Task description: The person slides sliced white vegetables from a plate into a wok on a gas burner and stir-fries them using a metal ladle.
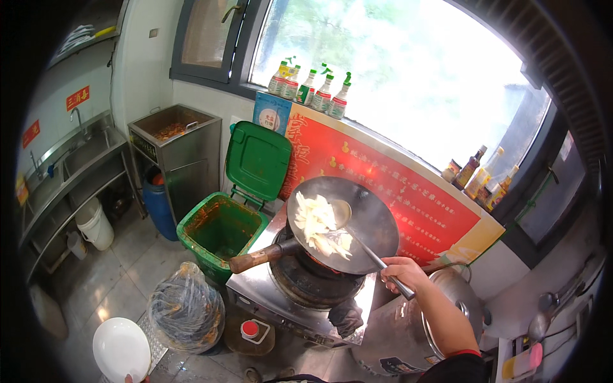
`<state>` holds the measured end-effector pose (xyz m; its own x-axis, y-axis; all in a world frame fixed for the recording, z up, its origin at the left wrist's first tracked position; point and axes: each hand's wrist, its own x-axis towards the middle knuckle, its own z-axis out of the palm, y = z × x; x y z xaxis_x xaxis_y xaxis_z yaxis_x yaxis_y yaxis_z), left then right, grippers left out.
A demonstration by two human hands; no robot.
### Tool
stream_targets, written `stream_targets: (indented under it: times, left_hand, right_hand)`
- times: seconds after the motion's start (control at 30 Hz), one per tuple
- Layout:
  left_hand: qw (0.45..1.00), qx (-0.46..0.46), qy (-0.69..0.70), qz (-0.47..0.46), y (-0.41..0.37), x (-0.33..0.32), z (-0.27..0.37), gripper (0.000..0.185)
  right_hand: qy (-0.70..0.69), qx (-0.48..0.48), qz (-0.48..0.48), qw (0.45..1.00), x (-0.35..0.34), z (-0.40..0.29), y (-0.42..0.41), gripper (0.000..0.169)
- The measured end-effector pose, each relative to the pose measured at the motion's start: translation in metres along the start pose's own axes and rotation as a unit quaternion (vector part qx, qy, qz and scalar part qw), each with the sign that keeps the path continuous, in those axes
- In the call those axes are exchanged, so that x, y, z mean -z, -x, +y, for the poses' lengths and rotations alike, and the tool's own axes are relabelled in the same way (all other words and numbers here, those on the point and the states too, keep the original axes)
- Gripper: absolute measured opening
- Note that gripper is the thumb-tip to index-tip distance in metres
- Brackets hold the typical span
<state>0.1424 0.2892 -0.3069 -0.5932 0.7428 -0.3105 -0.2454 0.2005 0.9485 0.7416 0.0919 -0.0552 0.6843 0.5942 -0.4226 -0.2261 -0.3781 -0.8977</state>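
Observation:
My right hand point(404, 274) grips the metal handle of a ladle point(341, 214), whose bowl rests in a dark wok point(371, 225) against pale sliced food point(314, 215). The wok is tilted on a steel gas stove point(254, 287), its wooden handle point(254, 258) pointing left. At the bottom left, my left hand point(136, 379) holds a white plate point(121, 349) by its near rim; only fingertips show. A dark crumpled cloth point(346, 318) lies on the stove's front corner.
Left of the stove stand an open green bin point(220, 230), a plastic-wrapped container point(187, 311) and a red-capped jug point(250, 329). A large steel pot point(397, 330) stands right. Sauce bottles point(479, 177) and spray bottles point(311, 91) line the windowsill.

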Motion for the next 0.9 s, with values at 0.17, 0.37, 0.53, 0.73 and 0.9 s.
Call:
stream_targets:
  times: [0.17,0.37,0.53,0.73,0.9]
  left_hand:
    - [0.978,-0.149,-0.141,-0.032,-0.028,0.013,-0.025,0.036]
    - [0.98,-0.141,-0.128,-0.056,-0.027,-0.004,-0.021,0.037]
    - [0.994,-0.02,-0.09,-0.058,0.008,-0.032,0.019,0.037]
    - [0.993,0.03,0.099,-0.053,0.067,-0.064,0.073,0.038]
    - [0.997,0.011,0.036,-0.069,0.046,-0.055,0.057,0.039]
  right_hand:
    - [0.09,0.033,-0.028,0.995,-0.006,-0.008,0.028,0.051]
    - [0.284,0.058,-0.02,0.957,-0.017,0.003,0.032,0.055]
    - [0.564,0.163,0.043,0.808,-0.001,0.016,0.023,0.048]
    - [0.643,0.186,0.146,0.728,0.015,0.008,-0.013,0.024]
    - [0.648,0.208,0.112,0.724,0.018,0.009,-0.047,0.026]
